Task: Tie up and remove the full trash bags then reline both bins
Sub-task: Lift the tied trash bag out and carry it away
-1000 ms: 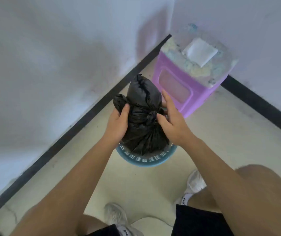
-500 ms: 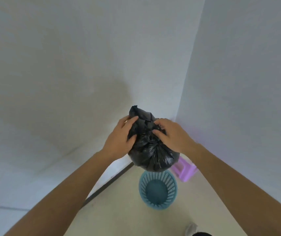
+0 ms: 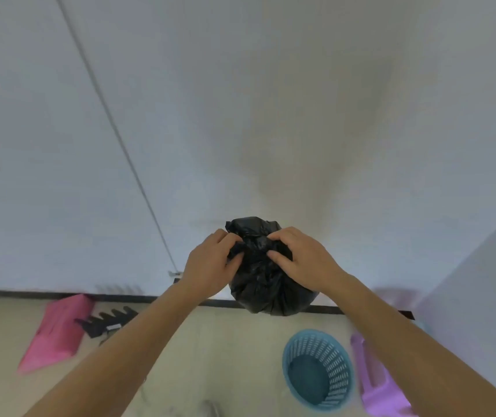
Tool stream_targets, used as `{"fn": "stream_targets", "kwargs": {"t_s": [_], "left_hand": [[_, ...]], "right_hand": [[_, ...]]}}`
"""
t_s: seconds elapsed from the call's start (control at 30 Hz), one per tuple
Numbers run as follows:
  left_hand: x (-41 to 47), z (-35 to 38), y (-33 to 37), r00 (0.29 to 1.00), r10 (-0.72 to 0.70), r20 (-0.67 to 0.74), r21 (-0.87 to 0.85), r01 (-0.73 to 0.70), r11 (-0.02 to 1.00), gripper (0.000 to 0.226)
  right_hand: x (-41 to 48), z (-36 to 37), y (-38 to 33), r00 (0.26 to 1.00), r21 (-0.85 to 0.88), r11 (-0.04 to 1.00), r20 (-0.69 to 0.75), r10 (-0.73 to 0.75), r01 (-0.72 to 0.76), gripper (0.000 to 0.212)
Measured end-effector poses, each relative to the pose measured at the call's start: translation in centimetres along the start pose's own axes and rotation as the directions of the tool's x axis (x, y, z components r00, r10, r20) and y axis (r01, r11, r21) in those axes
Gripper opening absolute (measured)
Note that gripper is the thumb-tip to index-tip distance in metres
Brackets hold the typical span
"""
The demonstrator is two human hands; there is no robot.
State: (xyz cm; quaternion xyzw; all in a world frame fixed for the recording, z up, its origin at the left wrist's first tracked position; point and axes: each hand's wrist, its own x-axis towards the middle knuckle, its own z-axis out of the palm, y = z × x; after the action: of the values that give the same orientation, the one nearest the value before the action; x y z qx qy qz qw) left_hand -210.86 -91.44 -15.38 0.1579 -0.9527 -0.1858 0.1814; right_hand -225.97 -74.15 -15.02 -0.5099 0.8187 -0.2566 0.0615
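Black trash bag (image 3: 267,284) in both hands (image 3: 210,266) (image 3: 303,260)

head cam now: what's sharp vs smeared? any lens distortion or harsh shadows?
Head view: the left hand, right hand and black trash bag are fairly sharp; head view edges smear, pink item at left and purple bin at right; the wall seam leans steeply, likely wide-angle stretch; light flat, only a faint shadow on the wall.

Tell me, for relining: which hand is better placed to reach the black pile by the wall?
Left, likely: left hand, gripping the trash bag, is nearer the black pile; right hand is farther.
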Motion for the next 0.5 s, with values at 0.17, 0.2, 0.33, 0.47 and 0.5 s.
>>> {"fn": "stream_targets", "kwargs": {"t_s": [0.17, 0.2, 0.33, 0.47, 0.5], "left_hand": [[-10.7, -7.0, -6.4, 0.969, -0.223, -0.108, 0.131, 0.237, 0.963, 0.021], [-12.8, -8.8, -7.8, 0.956, -0.259, -0.14, 0.149, 0.279, 0.949, 0.022], [-20.9, -16.5, -13.5, 0.874, -0.394, -0.286, 0.178, 0.452, 0.874, 0.021], [-29.4, -24.2, -20.1, 0.784, -0.486, -0.387, 0.179, 0.581, 0.794, 0.019], [-31.5, -26.2, -21.9, 0.755, -0.514, -0.406, 0.177, 0.617, 0.767, 0.019]], "right_hand": [[3.6, 5.8, -10.7, 0.945, 0.021, 0.962, 0.181, -0.271, 0.272, 0.035], [4.4, 6.9, -13.3, 0.924, 0.035, 0.945, 0.197, -0.326, 0.326, 0.035], [7.8, 12.0, -25.0, 0.83, 0.096, 0.857, 0.217, -0.514, 0.506, 0.035], [11.6, 18.6, -37.7, 0.728, 0.188, 0.76, 0.218, -0.65, 0.622, 0.032], [12.4, 20.4, -41.0, 0.704, 0.219, 0.736, 0.216, -0.677, 0.641, 0.031]]}}
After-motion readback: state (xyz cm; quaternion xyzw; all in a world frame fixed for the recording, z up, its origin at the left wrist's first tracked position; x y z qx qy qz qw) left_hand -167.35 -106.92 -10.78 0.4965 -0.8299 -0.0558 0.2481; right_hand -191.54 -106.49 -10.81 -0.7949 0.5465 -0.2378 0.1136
